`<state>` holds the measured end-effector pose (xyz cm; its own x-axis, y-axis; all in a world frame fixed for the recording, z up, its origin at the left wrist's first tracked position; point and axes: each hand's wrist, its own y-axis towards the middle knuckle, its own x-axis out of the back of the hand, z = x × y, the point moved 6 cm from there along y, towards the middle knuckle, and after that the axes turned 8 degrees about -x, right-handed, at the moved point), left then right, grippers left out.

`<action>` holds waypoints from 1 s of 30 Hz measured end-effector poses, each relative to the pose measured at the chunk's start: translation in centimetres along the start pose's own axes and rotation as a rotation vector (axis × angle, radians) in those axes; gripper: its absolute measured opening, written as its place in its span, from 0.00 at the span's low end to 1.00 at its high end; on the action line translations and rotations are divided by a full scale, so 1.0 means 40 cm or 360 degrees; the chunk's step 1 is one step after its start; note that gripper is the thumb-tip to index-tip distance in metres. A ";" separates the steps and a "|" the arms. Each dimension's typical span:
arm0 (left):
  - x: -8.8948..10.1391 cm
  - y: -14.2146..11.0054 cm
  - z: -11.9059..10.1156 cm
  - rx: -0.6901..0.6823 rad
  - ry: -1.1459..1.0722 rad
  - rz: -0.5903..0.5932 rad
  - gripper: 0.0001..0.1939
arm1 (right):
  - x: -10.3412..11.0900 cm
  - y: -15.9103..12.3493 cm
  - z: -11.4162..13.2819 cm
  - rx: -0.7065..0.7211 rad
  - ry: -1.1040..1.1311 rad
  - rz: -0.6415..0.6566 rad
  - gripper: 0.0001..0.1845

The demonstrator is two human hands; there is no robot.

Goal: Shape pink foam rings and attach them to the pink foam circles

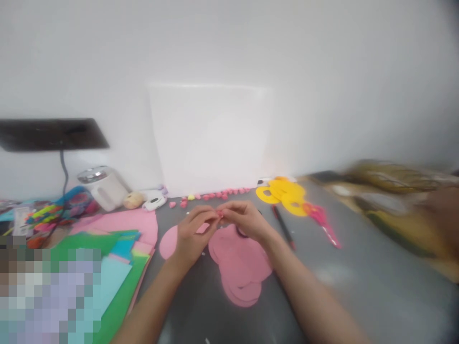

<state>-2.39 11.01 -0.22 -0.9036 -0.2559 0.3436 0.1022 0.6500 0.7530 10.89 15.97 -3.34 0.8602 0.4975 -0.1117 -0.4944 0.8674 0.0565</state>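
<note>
My left hand [195, 234] and my right hand [245, 219] meet fingertip to fingertip over the grey table. Pinched between them is a small pink piece [220, 214], too blurred and covered to name more exactly. Below my right hand lies a pile of pink paper circles [242, 267], overlapping one another. Another pink circle [168, 242] lies partly behind my left hand. Beyond my fingers, a row of small pink pieces [224, 194] runs along the foot of a white sheet [211, 138] at the wall.
Yellow paper rings [283, 192], pink scissors [323, 224] and a dark pen [283, 227] lie to the right. Coloured paper sheets [118, 282] are stacked at left, near a white device [105, 188]. A dark panel with a cable [53, 134] juts out above them.
</note>
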 end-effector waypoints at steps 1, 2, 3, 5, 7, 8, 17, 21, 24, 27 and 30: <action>0.000 -0.002 0.002 -0.0019 0.0040 0.0007 0.04 | 0.001 0.000 -0.001 -0.0001 -0.0005 -0.0004 0.15; -0.001 -0.004 0.004 -0.0031 0.0074 0.0012 0.04 | 0.002 0.001 -0.003 -0.0002 -0.0005 -0.0009 0.15; -0.001 -0.005 0.006 -0.0041 0.0102 0.0013 0.04 | 0.004 0.001 -0.005 -0.0002 -0.0006 -0.0013 0.16; 0.000 -0.008 0.009 -0.0065 0.0145 0.0008 0.04 | 0.004 0.001 -0.006 0.0008 -0.0019 -0.0003 0.16; 0.000 -0.010 0.007 -0.0112 0.0179 0.0004 0.05 | 0.001 0.000 -0.003 0.0018 -0.0042 0.0016 0.16; -0.001 -0.010 0.005 -0.0137 0.0192 0.0007 0.05 | 0.000 -0.001 -0.002 0.0024 -0.0046 0.0013 0.15; -0.007 -0.004 -0.005 -0.0110 0.0086 0.0027 0.05 | 0.012 0.006 -0.013 0.0024 0.0031 -0.0116 0.13; -0.012 -0.003 0.014 0.0262 -0.0172 0.0036 0.03 | 0.009 0.005 -0.008 0.0040 -0.0007 -0.0092 0.13; -0.022 -0.008 0.033 0.0630 -0.0484 0.0031 0.06 | 0.006 0.002 0.002 0.0073 -0.0044 -0.0057 0.13; -0.033 -0.011 0.042 0.0796 -0.0683 0.0069 0.09 | 0.003 0.001 0.006 0.0101 -0.0063 -0.0024 0.13; -0.032 -0.010 0.047 0.0770 -0.0714 0.0062 0.08 | 0.004 0.002 0.001 0.0098 -0.0025 -0.0024 0.13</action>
<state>-2.04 12.42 -2.00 -0.9994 0.0295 0.0196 0.0346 0.9276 0.3719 10.98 16.13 -3.30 0.8696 0.4841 -0.0973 -0.4732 0.8733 0.1160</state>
